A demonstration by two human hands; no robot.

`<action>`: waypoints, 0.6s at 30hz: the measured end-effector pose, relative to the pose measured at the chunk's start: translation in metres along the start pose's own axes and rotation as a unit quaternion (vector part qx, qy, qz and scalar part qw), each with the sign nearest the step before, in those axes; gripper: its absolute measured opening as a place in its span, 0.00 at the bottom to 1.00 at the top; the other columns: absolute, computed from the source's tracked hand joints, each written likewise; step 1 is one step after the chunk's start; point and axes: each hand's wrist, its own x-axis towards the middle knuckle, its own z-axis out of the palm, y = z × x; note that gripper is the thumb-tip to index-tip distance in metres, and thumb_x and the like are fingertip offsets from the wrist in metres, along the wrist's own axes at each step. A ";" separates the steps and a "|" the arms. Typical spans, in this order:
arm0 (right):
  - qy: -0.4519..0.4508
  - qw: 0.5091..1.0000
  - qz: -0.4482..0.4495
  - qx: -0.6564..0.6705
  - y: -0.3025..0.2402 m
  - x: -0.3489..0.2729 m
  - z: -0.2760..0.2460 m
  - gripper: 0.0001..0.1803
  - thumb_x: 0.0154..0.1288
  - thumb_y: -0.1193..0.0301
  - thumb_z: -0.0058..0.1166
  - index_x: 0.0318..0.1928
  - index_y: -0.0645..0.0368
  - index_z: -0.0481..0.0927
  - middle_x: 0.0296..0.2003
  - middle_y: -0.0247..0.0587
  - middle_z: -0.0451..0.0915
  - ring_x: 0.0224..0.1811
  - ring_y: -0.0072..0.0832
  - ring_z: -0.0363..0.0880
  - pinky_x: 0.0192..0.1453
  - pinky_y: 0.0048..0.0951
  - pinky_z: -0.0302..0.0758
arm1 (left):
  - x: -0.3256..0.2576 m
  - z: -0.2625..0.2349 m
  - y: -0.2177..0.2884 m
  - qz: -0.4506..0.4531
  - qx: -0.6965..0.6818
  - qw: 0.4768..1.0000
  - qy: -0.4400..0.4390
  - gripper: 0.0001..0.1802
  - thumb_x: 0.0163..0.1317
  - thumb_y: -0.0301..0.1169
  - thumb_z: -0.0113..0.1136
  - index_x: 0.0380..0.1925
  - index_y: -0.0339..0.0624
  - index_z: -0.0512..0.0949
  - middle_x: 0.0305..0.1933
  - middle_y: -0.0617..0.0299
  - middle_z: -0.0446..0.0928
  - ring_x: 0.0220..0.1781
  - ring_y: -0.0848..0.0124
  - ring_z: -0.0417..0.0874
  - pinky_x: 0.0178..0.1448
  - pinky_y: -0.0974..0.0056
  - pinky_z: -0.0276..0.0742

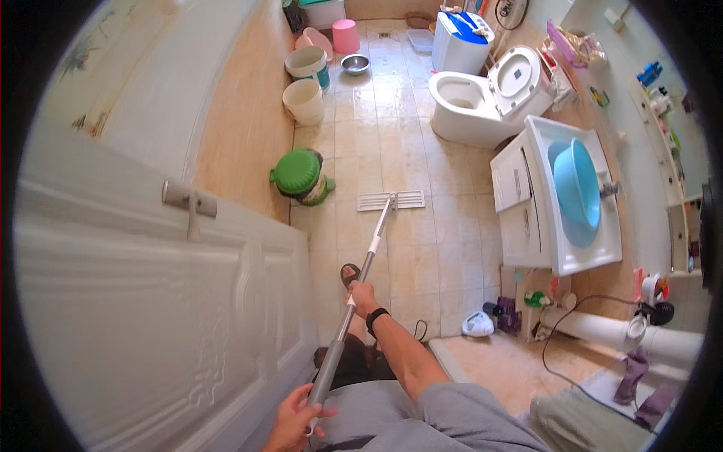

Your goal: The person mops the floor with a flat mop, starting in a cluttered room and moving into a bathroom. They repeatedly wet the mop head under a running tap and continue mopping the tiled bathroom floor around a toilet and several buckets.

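Head view looking down: right hand (362, 295) is wrapped around the mop handle (360, 290) about halfway up, black band on the wrist. Left hand (295, 422) grips the grey lower end of that handle, close to the body. Mop head (390, 200), a flat white pad, sits flat on the tile floor (392, 151), well short of the toilet (482, 102). Left of the mop head, a green-lidded bucket (301, 177) stands by the wall. Right of it is the white sink cabinet (527, 203) with a blue basin (576, 184) on top.
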 end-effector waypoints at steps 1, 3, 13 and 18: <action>-0.004 1.000 0.006 0.016 -0.015 0.013 0.010 0.06 0.67 0.73 0.48 0.36 0.62 0.67 0.20 0.36 0.68 0.15 0.30 0.71 0.15 0.33 0.72 | 0.012 0.003 0.021 -0.010 0.000 1.000 -0.004 0.34 0.67 0.22 0.52 0.70 0.32 0.51 0.59 0.42 0.74 0.49 0.53 0.85 0.25 0.64 0.83; -0.023 0.999 0.013 0.022 -0.052 0.037 0.027 0.05 0.67 0.75 0.46 0.36 0.61 0.66 0.20 0.35 0.67 0.16 0.29 0.70 0.16 0.32 0.73 | 0.034 0.013 0.066 -0.020 0.000 0.999 -0.034 0.35 0.67 0.22 0.53 0.71 0.32 0.50 0.57 0.42 0.75 0.47 0.55 0.85 0.23 0.65 0.82; 0.033 0.998 0.026 0.040 -0.250 0.138 0.138 0.05 0.65 0.75 0.45 0.35 0.65 0.67 0.21 0.39 0.68 0.15 0.31 0.69 0.16 0.35 0.72 | 0.122 0.091 0.311 -0.050 0.070 0.995 -0.058 0.36 0.67 0.24 0.54 0.72 0.36 0.49 0.54 0.46 0.76 0.37 0.65 0.82 0.22 0.67 0.78; -0.029 0.993 0.048 0.102 -0.344 0.205 0.177 0.04 0.65 0.75 0.47 0.35 0.63 0.68 0.19 0.39 0.67 0.15 0.32 0.69 0.16 0.37 0.71 | 0.177 0.135 0.410 -0.055 0.093 0.993 -0.047 0.36 0.68 0.24 0.54 0.72 0.40 0.51 0.53 0.47 0.77 0.35 0.68 0.80 0.22 0.66 0.75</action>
